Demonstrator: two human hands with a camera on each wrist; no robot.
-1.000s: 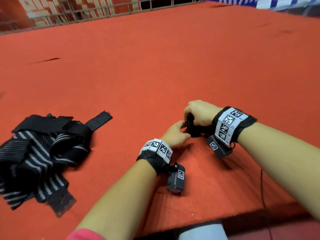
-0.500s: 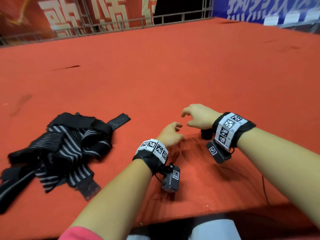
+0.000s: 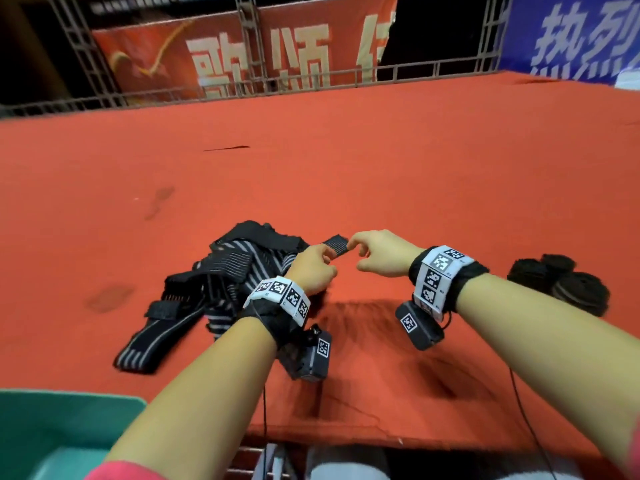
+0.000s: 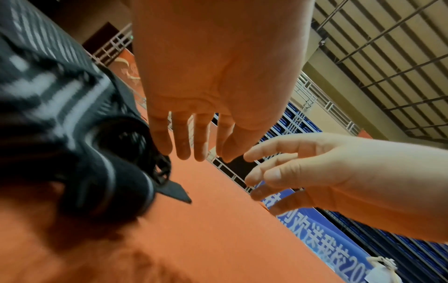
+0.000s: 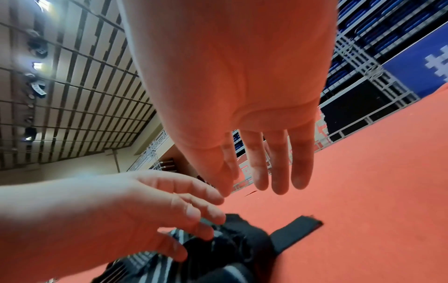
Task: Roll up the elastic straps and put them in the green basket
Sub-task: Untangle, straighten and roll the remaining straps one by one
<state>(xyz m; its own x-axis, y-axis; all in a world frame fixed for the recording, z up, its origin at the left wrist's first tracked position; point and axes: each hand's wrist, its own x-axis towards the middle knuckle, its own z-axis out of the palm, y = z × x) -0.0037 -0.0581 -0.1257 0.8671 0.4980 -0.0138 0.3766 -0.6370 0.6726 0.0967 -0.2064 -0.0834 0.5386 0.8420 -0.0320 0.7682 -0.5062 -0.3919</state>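
Black-and-grey striped elastic straps (image 3: 221, 282) lie in a loose heap on the red carpet (image 3: 381, 174), left of centre in the head view, with one flat strap end (image 3: 337, 244) sticking out to the right. The left hand (image 3: 313, 271) hovers over the right edge of the heap, fingers loosely curled and holding nothing. Just right of it, the right hand (image 3: 381, 254) hangs with its fingers relaxed and spread, its fingertips close to the protruding strap end; whether they touch it I cannot tell. Further right, well apart from both hands, several rolled straps (image 3: 561, 282) sit together on the carpet. The green basket (image 3: 69, 420) shows only as a corner at the lower left, beside the left forearm.

From the left wrist view, the heap is a dark blur close below the palm, and both hands are seen with straight, parted fingers gripping nothing. The right wrist view shows the strap end lying flat on the carpet beneath the right hand's fingers (image 5: 278, 172), clear of them.

Carpet covers a broad raised platform edged by a metal railing (image 3: 346, 77), with red and blue banners (image 3: 571, 36) behind and a slatted ceiling overhead.
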